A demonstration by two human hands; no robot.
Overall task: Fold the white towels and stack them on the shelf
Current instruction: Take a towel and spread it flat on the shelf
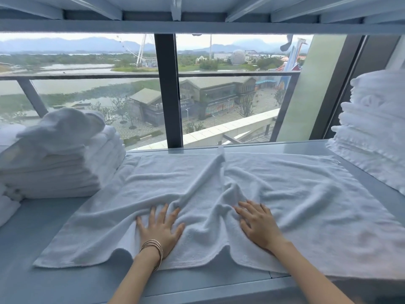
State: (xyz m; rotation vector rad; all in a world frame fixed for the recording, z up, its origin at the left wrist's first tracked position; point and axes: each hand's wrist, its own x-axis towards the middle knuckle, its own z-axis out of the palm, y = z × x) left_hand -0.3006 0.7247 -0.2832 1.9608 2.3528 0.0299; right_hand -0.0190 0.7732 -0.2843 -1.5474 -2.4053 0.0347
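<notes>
Both hands, left (161, 230) and right (258, 227), press flat with fingers spread, gripping nothing, on the towel (285, 194), whose long axis runs sideways past the fingertips.

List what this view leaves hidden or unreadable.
Left towel stack: cut off by the head view's left edge.
Right towel stack: cut by the right edge; layers too soft to count.
Shelf beneath the spread towel: covered by it.
Upper shelf: contents hidden by its underside.

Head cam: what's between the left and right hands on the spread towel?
Only the spread towel itself: a bunched ridge of it rises between the left hand and right hand, both pressed flat on it. Shown in the head view.
</notes>
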